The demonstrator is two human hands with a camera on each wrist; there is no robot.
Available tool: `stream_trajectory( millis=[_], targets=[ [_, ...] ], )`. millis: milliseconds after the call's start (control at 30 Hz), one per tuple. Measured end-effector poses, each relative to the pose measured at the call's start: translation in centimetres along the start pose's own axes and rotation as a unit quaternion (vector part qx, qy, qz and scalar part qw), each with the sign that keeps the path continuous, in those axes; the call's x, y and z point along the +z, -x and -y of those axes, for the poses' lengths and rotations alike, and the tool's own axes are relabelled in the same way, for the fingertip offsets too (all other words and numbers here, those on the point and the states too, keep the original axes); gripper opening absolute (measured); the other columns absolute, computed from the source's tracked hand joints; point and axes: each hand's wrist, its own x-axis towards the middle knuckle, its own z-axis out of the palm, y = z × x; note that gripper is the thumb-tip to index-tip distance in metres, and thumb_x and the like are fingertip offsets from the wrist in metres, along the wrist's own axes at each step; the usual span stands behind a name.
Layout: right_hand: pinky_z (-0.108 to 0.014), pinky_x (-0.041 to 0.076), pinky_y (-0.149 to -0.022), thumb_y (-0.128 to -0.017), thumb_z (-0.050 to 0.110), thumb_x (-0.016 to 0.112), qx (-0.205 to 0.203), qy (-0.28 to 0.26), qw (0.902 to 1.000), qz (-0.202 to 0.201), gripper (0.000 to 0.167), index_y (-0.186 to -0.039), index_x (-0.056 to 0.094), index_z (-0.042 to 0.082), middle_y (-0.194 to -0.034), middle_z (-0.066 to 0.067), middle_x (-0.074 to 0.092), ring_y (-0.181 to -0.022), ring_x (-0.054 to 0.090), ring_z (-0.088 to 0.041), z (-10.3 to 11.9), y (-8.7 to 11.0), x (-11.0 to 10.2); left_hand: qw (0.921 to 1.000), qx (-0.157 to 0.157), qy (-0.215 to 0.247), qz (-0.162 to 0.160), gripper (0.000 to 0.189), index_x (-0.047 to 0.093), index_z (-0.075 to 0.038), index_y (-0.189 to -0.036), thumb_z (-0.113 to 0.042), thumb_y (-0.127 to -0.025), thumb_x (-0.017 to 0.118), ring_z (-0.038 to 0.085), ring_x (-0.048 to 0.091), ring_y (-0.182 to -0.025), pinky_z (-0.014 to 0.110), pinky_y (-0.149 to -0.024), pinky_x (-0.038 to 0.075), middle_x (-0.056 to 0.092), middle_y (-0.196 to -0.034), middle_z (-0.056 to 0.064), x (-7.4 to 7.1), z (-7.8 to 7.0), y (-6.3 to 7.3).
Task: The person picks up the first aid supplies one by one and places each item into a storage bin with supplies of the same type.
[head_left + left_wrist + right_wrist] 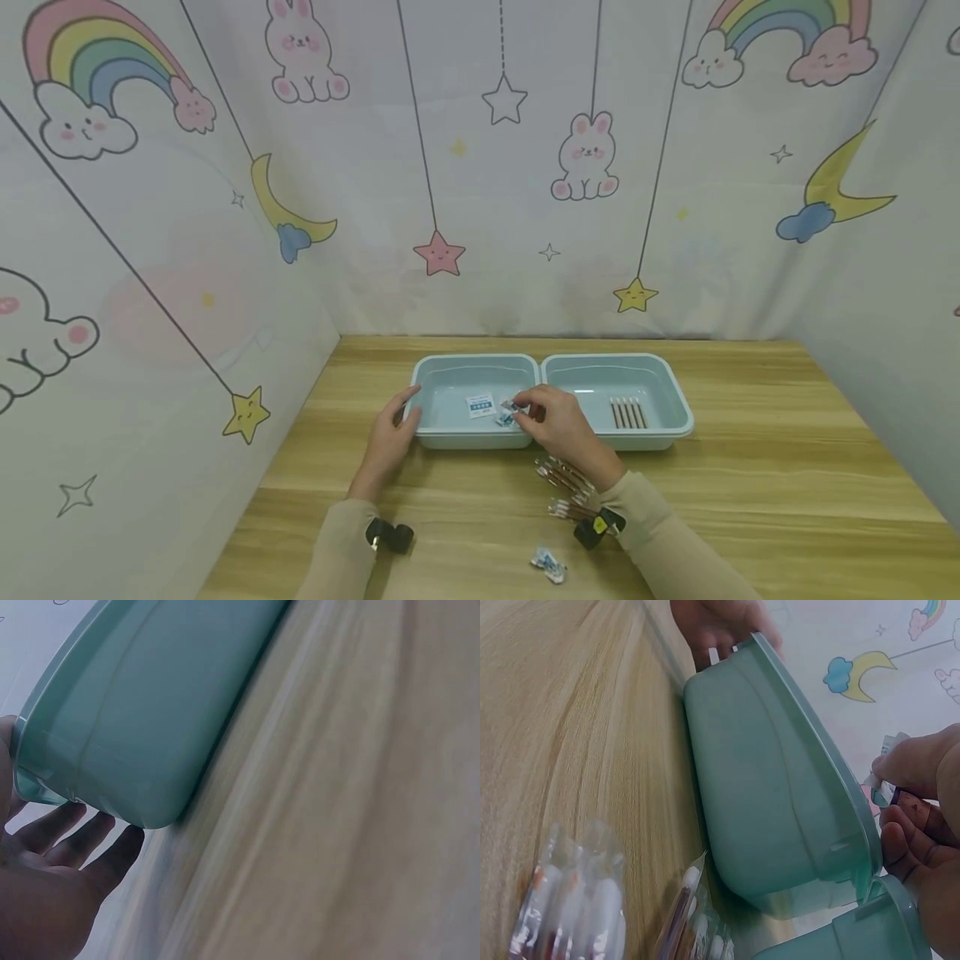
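Observation:
Two light blue plastic trays stand side by side on the table. At the outer end of the left tray [450,434], my left hand [390,437] grips the rim, with fingers [112,859] against its end wall. My right hand [558,421] is over that tray's right end and pinches a small crumpled white-and-blue packet [886,787] between thumb and fingers. Below it in the left tray lie a flat white-and-blue packet [481,406] and another crumpled packet [506,419].
A row of brown-stick swabs [628,413] lies in the right tray [645,440]. In front of the trays, under my right forearm, are more swabs in clear wrappers [562,477]. One crumpled packet [549,565] sits near the front of the wooden table [787,500].

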Motion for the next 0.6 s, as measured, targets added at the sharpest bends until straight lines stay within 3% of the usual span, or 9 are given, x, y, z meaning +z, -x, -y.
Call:
stream_trajectory(
  millis=[600],
  targets=[
    [-0.021,0.056,-0.063,-0.091,0.007,0.084,-0.003,-0.016,0.9999,0.0,0.014,-0.105,0.081,0.007,-0.094,-0.007,0.077,-0.072,0.063,-0.011,-0.08,0.23,-0.09,1.0,-0.003,0.006,0.003,0.044,0.057,-0.004,-0.153,-0.015,-0.11,0.058,0.041,0.034,-0.163,0.054,-0.138,0.028,0.043,-0.169,0.025,-0.01,0.18,-0.05]
  ],
)
